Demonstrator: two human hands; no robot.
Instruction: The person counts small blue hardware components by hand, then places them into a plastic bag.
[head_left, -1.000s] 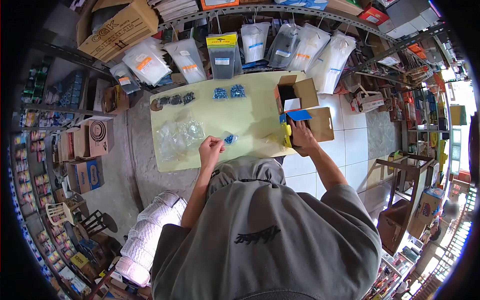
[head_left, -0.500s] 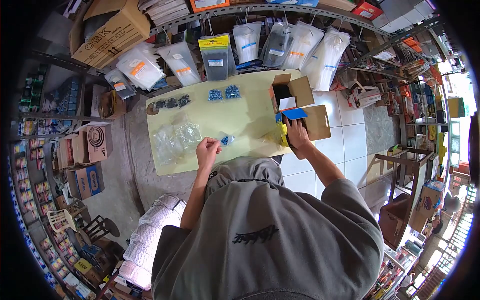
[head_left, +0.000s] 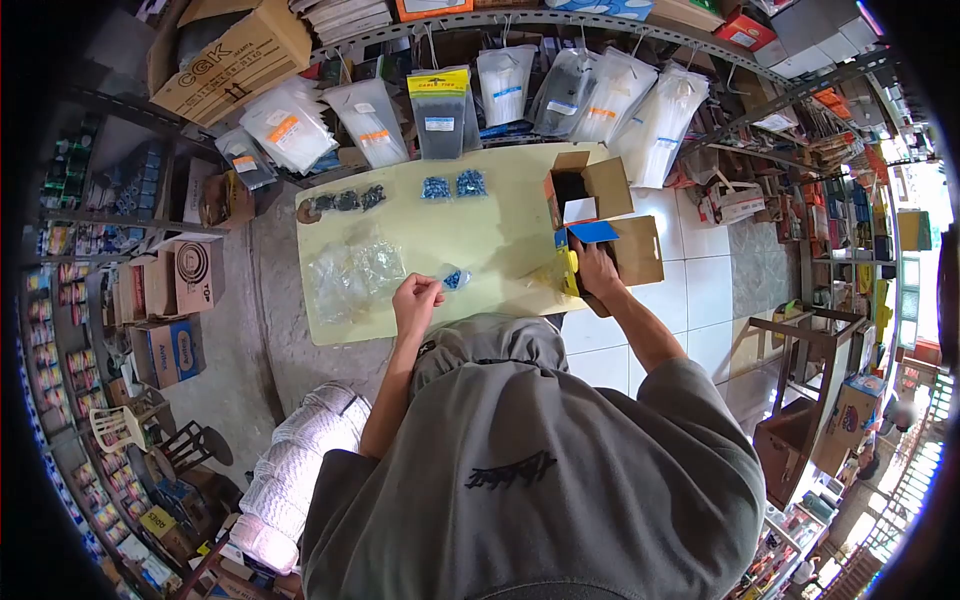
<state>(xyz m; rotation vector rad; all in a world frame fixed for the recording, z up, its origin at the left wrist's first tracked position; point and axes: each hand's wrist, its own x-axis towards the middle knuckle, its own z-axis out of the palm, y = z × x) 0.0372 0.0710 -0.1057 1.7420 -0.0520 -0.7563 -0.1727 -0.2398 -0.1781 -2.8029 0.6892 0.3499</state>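
My left hand (head_left: 417,299) pinches the edge of a small clear plastic bag (head_left: 457,279) with small blue pieces in it, low over the near side of the table. Reaching into an open yellow and blue cardboard box (head_left: 569,268) at the table's right edge is my right hand (head_left: 598,271); its fingers are hidden inside. Behind that box stands a second open box (head_left: 605,190) with dark contents. Two filled bags of blue pieces (head_left: 453,186) lie at the back of the table. What the blue pieces are is too small to tell.
The pale yellow table (head_left: 480,230) also carries bags of black pieces (head_left: 347,199) and a heap of clear plastic bags (head_left: 355,272) on its left. Packs of cable ties (head_left: 440,115) hang from the shelf behind. A white wrapped roll (head_left: 305,450) stands at lower left.
My right hand has sunk slightly deeper into the box, and its fingers show less. My left hand keeps its pinch on the bag. The whole view has shifted a little.
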